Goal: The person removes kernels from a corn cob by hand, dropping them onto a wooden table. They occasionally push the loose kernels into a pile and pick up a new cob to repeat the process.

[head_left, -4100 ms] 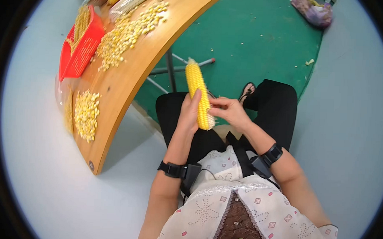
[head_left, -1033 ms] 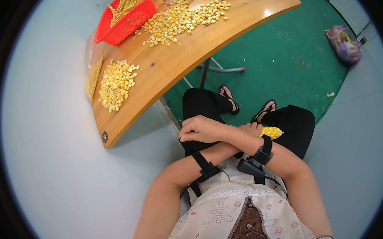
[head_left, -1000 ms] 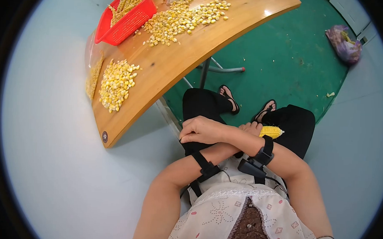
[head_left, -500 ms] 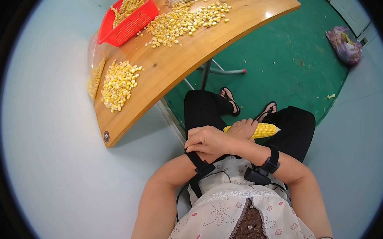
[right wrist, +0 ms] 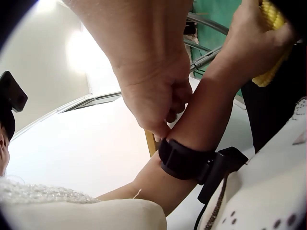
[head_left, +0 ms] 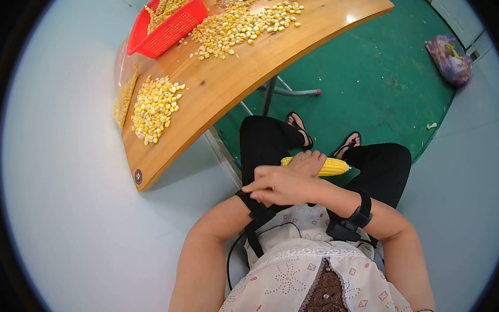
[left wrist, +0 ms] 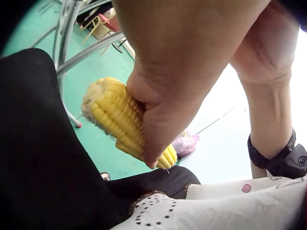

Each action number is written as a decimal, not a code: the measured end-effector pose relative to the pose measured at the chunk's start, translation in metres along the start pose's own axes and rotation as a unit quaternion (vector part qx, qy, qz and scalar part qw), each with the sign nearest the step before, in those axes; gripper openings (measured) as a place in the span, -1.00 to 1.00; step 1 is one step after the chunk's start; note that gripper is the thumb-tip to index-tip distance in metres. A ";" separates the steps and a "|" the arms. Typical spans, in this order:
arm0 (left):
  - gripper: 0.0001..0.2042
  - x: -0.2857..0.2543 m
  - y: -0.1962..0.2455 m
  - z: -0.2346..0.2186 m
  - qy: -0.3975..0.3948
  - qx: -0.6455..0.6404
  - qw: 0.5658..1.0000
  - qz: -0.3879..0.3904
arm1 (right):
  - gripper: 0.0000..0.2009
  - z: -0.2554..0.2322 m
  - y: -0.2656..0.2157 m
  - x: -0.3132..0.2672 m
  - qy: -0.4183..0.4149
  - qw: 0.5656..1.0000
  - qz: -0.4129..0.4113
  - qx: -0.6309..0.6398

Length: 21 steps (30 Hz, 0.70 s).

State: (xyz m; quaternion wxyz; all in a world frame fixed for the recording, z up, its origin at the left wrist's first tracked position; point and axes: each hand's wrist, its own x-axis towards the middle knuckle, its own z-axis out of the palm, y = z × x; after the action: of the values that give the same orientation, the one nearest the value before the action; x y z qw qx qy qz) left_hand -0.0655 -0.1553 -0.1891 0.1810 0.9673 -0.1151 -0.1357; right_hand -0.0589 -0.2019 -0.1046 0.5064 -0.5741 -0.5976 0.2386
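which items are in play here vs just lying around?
In play:
- cob, gripped by left hand
- right hand, fingers at the left wrist strap
- kernel piles on table
- red basket of cobs

Lying about:
- plastic bag on floor
- scraps on green mat

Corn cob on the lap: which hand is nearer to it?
Left. The left hand grips the corn cob itself; the right hand lies across the left forearm by the wrist strap, off the cob.
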 end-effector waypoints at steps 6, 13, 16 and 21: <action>-0.62 0.002 -0.055 0.002 0.012 -0.052 0.998 -0.044 | -0.79 -0.013 0.007 -0.009 0.072 0.971 0.217 0.070; -0.47 0.010 -0.076 -0.034 0.082 -0.089 0.952 -0.281 | -0.27 0.023 0.031 -0.020 -0.083 0.959 0.267 0.046; -0.45 0.011 -0.078 -0.042 0.147 -0.142 0.931 -0.303 | -0.26 0.023 0.040 -0.018 -0.130 0.912 0.331 0.206; -0.43 0.015 -0.070 -0.051 0.172 -0.205 0.915 -0.302 | -0.35 0.022 0.036 -0.016 -0.174 0.829 0.384 0.368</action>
State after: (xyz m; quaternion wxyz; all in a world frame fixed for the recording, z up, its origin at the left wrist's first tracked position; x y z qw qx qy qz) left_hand -0.0239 -0.0793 -0.1728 0.3423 0.9061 0.2460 -0.0360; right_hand -0.0655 -0.2018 -0.1490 0.4353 -0.4777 -0.2753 0.7117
